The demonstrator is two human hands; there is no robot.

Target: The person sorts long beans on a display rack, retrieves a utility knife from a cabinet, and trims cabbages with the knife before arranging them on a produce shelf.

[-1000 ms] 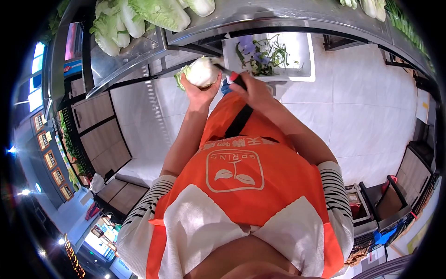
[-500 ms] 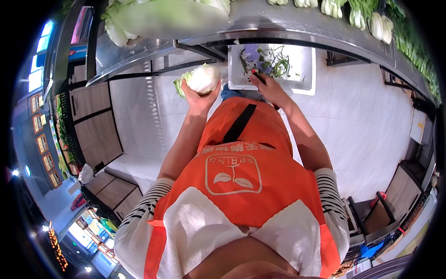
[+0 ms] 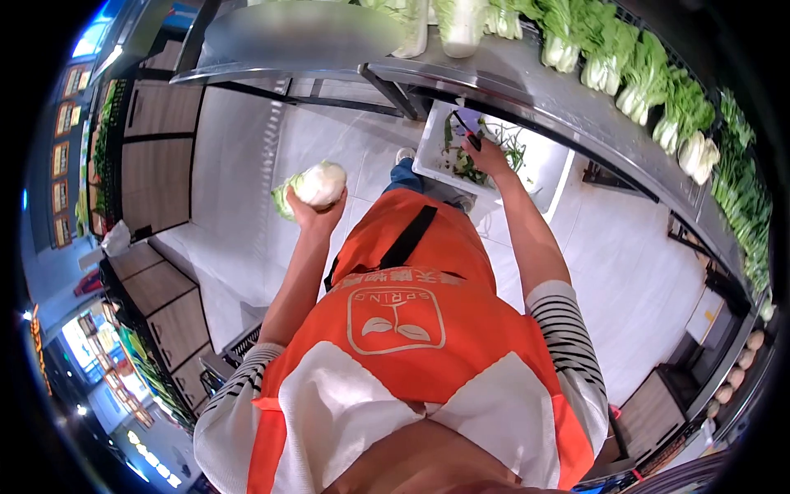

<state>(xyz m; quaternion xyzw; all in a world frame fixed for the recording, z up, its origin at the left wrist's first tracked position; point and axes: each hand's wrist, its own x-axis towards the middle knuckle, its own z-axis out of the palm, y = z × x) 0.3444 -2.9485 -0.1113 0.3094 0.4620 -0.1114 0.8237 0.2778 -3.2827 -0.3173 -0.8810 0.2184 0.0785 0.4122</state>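
My left hand [image 3: 319, 216] is wrapped round the base of a napa cabbage [image 3: 321, 184], holding it up above the floor. The cabbage is white at its thick end and pale green at the leafy end, which points left. On the other side, my right hand [image 3: 492, 156] grips a knife [image 3: 472, 140] with a black and red handle; its thin blade points up and away. That hand is over a white bin [image 3: 543, 204] with green leaf scraps [image 3: 512, 148] inside. Part of the knife handle is hidden by my fingers.
A metal counter [image 3: 527, 82] curves across the front, with bok choy [image 3: 642, 95] and more napa cabbage [image 3: 459, 29] lined up on it. Its front edge overhangs the bin. Wooden cabinets [image 3: 160, 156] stand at the left. A blurred patch covers part of the counter.
My view has turned, so the counter and bin appear tilted. The cabbage in my left hand is lower and farther left. My right hand with the knife has shifted slightly right over the bin.
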